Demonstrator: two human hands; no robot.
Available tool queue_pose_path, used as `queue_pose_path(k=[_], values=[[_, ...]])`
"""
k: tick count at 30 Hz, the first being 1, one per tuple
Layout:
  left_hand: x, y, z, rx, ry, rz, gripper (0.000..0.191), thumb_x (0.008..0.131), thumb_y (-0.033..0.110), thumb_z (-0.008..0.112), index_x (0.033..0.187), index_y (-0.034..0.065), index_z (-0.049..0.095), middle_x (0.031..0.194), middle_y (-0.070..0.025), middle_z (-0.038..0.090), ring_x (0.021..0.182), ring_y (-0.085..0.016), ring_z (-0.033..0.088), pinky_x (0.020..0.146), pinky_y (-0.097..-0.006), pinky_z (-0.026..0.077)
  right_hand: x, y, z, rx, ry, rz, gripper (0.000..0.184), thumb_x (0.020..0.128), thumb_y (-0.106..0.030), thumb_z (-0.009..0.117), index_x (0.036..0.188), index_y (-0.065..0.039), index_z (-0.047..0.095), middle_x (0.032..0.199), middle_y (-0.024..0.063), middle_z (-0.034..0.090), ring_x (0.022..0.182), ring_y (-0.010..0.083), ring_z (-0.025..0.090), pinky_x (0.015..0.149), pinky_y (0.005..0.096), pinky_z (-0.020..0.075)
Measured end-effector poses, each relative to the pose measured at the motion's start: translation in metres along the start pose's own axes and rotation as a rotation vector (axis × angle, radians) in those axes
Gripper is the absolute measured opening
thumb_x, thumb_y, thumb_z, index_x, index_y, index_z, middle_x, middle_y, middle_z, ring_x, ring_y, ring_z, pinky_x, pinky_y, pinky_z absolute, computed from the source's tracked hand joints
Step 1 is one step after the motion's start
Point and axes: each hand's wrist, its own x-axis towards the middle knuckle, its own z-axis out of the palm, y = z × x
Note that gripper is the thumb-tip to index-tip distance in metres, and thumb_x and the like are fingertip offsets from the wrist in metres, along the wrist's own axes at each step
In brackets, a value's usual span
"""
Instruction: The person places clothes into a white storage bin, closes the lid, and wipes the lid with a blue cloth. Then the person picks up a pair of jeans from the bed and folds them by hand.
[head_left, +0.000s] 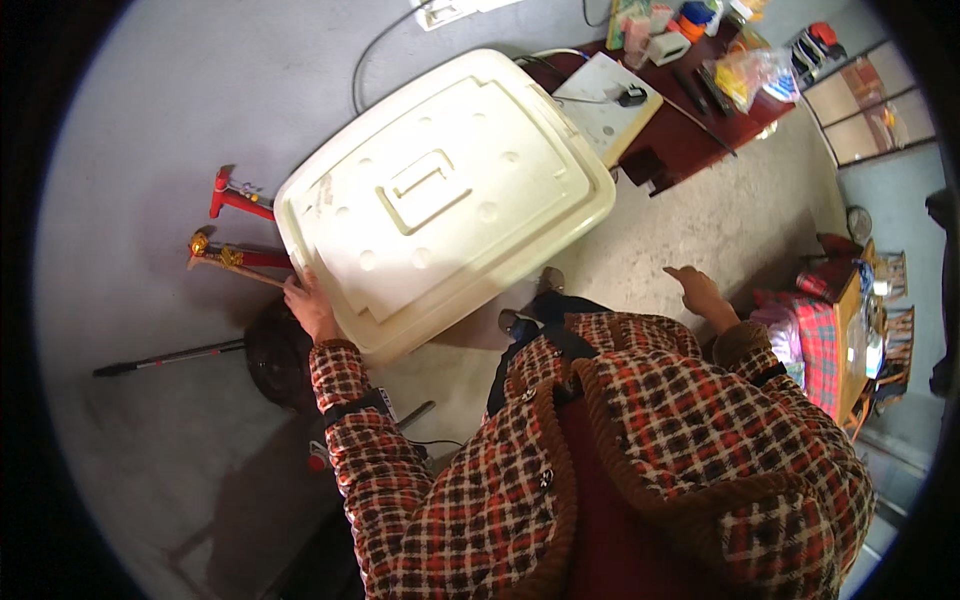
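Note:
A large cream plastic storage box with a lid (450, 187) stands before me against the grey wall. My left hand (309, 304) rests at the box's near left corner, fingers on its rim beside a thin wooden stick (247, 272); whether it grips either one I cannot tell. My right hand (701, 292) hangs over the floor to the right of the box, touching nothing, with a finger pointing out. Two red objects, one with bead-like pieces (241, 201) and one with gold trim (259, 259), stick out past the box's left side.
A dark red table (675, 154) behind the box at the right holds a white board (607, 105), plastic bags and small items. A wooden table (851, 345) and chairs (896, 337) are at far right. A dark round object (274, 360) and a pole (180, 356) lie left.

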Motion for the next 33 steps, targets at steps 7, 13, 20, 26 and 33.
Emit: queue_pose_path(k=[7, 13, 20, 26, 33], values=[[-0.051, 0.055, -0.047, -0.115, 0.229, 0.396, 0.031, 0.094, 0.016, 0.059, 0.116, -0.0058, 0.055, 0.111, -0.024, 0.054, 0.102, -0.04, 0.052, 0.091, -0.0484, 0.044, -0.025, 0.015, 0.088, 0.695, -0.112, 0.091, 0.025, 0.088, -0.011, 0.061, 0.111, -0.003, 0.068, 0.095, 0.0166, 0.072, 0.087, 0.0261, 0.071, 0.078, 0.0403, 0.0571], [-0.129, 0.149, -0.045, -0.259, -0.106, 0.469, 0.028, 0.089, 0.0, 0.058, 0.117, -0.0046, 0.056, 0.108, -0.0203, 0.055, 0.102, -0.035, 0.054, 0.09, -0.0458, 0.045, -0.032, 0.004, 0.085, 0.687, -0.029, 0.11, 0.018, 0.089, -0.019, 0.062, 0.095, -0.005, 0.072, 0.089, 0.0123, 0.073, 0.08, 0.0255, 0.071, 0.073, 0.0387, 0.0563], [-0.179, 0.141, 0.023, -0.61, -1.025, 0.096, 0.019, 0.093, 0.007, 0.062, 0.11, 0.0002, 0.064, 0.099, -0.0115, 0.066, 0.087, -0.02, 0.064, 0.077, -0.0327, 0.052, -0.078, -0.026, 0.062, 0.676, -0.11, 0.197, 0.022, 0.09, -0.022, 0.056, 0.101, -0.007, 0.069, 0.095, 0.0142, 0.069, 0.091, 0.0334, 0.065, 0.08, 0.0466, 0.05], [-0.197, 0.158, 0.132, -0.631, -1.386, 0.169, 0.018, 0.092, 0.008, 0.064, 0.108, 0.0007, 0.067, 0.093, -0.0103, 0.07, 0.088, -0.018, 0.068, 0.075, -0.0328, 0.054, -0.103, -0.003, 0.033, 0.819, 0.028, 0.531, 0.024, 0.093, -0.023, 0.053, 0.099, -0.005, 0.068, 0.09, 0.0124, 0.072, 0.081, 0.0284, 0.069, 0.076, 0.0408, 0.054], [-0.188, 0.254, 0.173, -0.663, -1.472, 0.342, 0.014, 0.087, 0.004, 0.063, 0.1, -0.0012, 0.065, 0.084, -0.0076, 0.067, 0.077, -0.014, 0.064, 0.073, -0.0274, 0.051, -0.134, 0.026, 0.033, 0.789, 0.21, 0.6, 0.026, 0.093, -0.024, 0.053, 0.101, -0.004, 0.068, 0.087, 0.0123, 0.073, 0.08, 0.0286, 0.071, 0.074, 0.0401, 0.0547]])
